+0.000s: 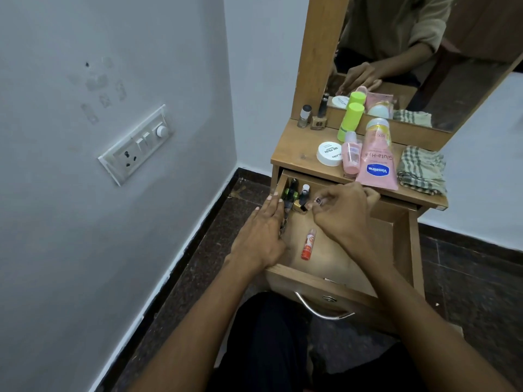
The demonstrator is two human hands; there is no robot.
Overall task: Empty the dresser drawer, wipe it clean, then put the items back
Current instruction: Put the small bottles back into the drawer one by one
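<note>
The wooden drawer (402,244) stands pulled open below the dresser top. In its far left corner stand several small nail polish bottles (297,198). An orange lip balm stick (308,245) lies on the drawer floor. My left hand (261,236) rests flat on the drawer's left wall, fingers over a dark item at the edge. Inside the drawer, my right hand (343,219) pinches a small dark bottle (318,201) between its fingertips, close to the standing bottles.
On the dresser top (294,154) are a pink Vaseline tube (377,162), a small pink bottle (351,155), a white jar (329,153), a green bottle (351,120), two nail polishes (311,117) and a folded checked cloth (421,169). A mirror (438,60) stands behind. The wall at left carries a switchboard (135,145).
</note>
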